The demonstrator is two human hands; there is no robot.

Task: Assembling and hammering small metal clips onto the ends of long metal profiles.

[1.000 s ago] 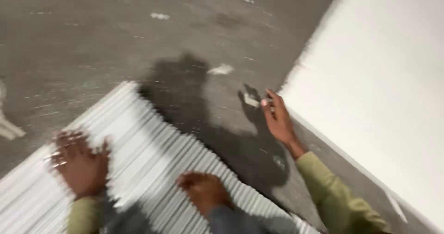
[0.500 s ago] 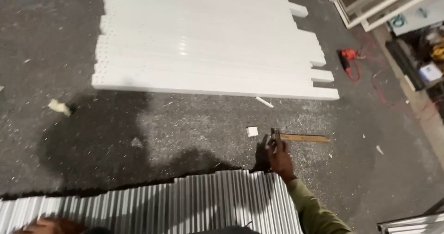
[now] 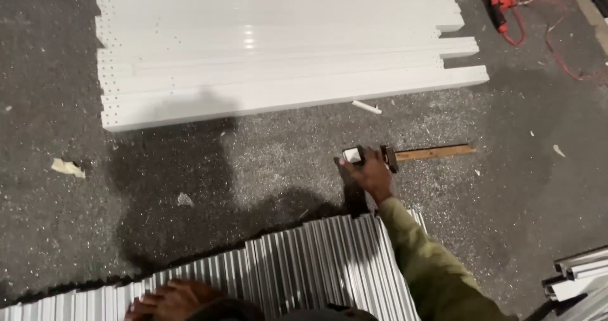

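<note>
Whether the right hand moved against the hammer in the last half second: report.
Yes: the right hand went forward, from below the hammer head onto the white piece beside it.

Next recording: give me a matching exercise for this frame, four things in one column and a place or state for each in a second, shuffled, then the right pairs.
Things:
1. hammer
2. drill
3. left hand
4. paper scrap

Places or states:
A. top right, red, with a cord trailing off
B. flat on the ribbed metal sheet at the bottom edge
C. alone on the floor at far left
D. on the floor beside the right hand, wooden handle pointing right

Pairs: 1-D, 2-A, 3-B, 4-C
</note>
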